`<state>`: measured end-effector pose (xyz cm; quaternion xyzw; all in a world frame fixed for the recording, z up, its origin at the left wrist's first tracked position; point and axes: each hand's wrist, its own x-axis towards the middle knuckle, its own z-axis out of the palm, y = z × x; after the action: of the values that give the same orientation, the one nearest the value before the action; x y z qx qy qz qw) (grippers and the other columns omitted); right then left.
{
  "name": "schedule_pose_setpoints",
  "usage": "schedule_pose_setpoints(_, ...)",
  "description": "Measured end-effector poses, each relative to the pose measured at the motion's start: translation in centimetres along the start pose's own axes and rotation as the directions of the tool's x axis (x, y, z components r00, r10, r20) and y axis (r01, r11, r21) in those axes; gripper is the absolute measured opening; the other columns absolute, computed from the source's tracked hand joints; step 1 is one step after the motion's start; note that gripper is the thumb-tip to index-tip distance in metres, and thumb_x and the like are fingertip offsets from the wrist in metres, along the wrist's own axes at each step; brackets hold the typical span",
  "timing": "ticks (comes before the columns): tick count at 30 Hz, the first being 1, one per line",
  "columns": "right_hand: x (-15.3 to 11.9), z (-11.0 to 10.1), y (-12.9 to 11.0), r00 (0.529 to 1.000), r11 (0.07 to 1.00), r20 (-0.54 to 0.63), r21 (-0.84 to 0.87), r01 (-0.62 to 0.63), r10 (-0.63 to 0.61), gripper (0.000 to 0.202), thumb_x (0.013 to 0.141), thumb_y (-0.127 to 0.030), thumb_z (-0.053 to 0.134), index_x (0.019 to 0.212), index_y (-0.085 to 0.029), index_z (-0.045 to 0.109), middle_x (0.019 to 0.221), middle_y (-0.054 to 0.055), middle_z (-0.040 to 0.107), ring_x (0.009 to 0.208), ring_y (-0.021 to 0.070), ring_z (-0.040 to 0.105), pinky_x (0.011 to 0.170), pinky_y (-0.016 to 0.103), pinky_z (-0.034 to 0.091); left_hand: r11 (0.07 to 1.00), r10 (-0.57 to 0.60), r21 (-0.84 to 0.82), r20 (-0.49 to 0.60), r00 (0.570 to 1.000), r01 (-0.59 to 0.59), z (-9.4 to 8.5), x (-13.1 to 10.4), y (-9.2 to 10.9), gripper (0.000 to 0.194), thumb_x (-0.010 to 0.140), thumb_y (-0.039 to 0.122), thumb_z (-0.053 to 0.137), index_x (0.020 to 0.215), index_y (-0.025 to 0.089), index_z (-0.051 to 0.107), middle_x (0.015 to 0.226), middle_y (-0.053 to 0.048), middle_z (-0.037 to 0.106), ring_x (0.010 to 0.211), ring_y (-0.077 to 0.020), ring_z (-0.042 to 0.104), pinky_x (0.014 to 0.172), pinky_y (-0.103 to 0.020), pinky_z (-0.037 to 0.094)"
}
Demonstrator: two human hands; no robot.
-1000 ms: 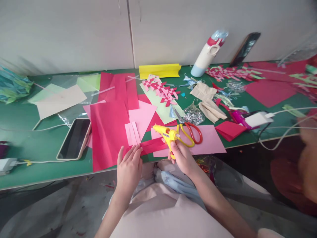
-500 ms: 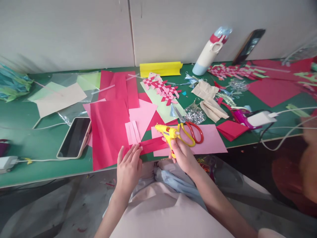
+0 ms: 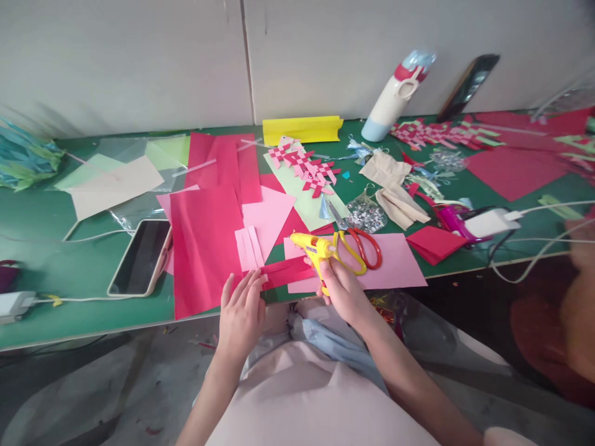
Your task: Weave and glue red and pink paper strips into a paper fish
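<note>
My right hand (image 3: 341, 285) grips the handle of a yellow hot glue gun (image 3: 316, 246), its nozzle pointing left above the paper. My left hand (image 3: 242, 310) lies with its fingers outstretched on the left end of a red paper strip (image 3: 288, 272). That strip runs right, across the corner of a pink sheet (image 3: 395, 257). Short pink strips (image 3: 250, 248) lie just beyond my left fingertips, beside a large red sheet (image 3: 204, 241). Scissors (image 3: 369, 248) with yellow and red handle loops rest on the pink sheet, right of the glue gun.
A woven pink-and-red paper piece (image 3: 307, 164) lies on pale green paper. Behind it stands folded yellow paper (image 3: 302, 130). A bottle (image 3: 395, 96) leans right in view. A phone (image 3: 139, 257) lies left; cables (image 3: 548, 238) and a white charger (image 3: 493, 223) sit right.
</note>
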<state>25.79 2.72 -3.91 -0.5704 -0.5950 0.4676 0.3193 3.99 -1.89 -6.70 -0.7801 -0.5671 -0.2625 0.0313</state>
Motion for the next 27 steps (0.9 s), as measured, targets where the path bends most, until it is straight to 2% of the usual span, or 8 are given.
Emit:
schedule_pose_setpoints(11, 0.06, 0.02, -0.22, 1.000, 1.000, -0.006, 0.006, 0.002, -0.002, 0.048, 0.097, -0.059, 0.030, 0.097, -0.019, 0.056, 0.062, 0.001, 0.057, 0.047, 0.0144, 0.055, 0.044, 0.026, 0.041, 0.998, -0.018, -0.055, 0.023, 1.000, 0.020, -0.49, 0.17, -0.41, 0.039, 0.084, 0.002, 0.042, 0.116, 0.020, 0.056, 0.127, -0.010, 0.065, 0.117, -0.0229, 0.061, 0.111, -0.051, 0.032)
schedule_pose_setpoints(15, 0.08, 0.03, -0.19, 1.000, 1.000, -0.008, 0.001, -0.009, 0.009, 0.048, 0.097, -0.060, 0.030, 0.095, -0.019, 0.056, 0.057, 0.000, 0.055, 0.046, 0.0146, 0.054, 0.043, 0.026, 0.040, 0.999, -0.017, -0.052, 0.022, 1.000, 0.018, -0.84, 0.16, -0.44, 0.040, 0.084, 0.002, 0.042, 0.117, 0.021, 0.057, 0.125, -0.009, 0.066, 0.115, -0.0224, 0.062, 0.112, -0.050, 0.031)
schedule_pose_setpoints(21, 0.16, 0.06, -0.07, 1.000, 1.000, -0.012, 0.007, 0.004, -0.004, 0.047, 0.097, -0.059, 0.030, 0.094, -0.020, 0.055, 0.056, -0.001, 0.055, 0.046, 0.0149, 0.055, 0.043, 0.026, 0.040, 1.000, 0.005, -0.031, 0.004, 1.000, -0.005, -0.85, 0.25, -0.30, 0.043, 0.084, 0.004, 0.045, 0.122, 0.020, 0.056, 0.124, -0.009, 0.067, 0.113, -0.0229, 0.063, 0.110, -0.048, 0.035)
schedule_pose_setpoints(27, 0.00, -0.01, -0.46, 1.000, 1.000, -0.003, -0.019, 0.001, -0.001, 0.047, 0.097, -0.059, 0.029, 0.094, -0.020, 0.054, 0.056, -0.001, 0.055, 0.046, 0.0151, 0.054, 0.045, 0.027, 0.041, 1.000, -0.010, -0.021, 0.035, 0.999, 0.011, -0.74, 0.38, -0.21, 0.042, 0.086, 0.004, 0.043, 0.122, 0.019, 0.056, 0.123, -0.009, 0.068, 0.113, -0.0225, 0.063, 0.107, -0.046, 0.039)
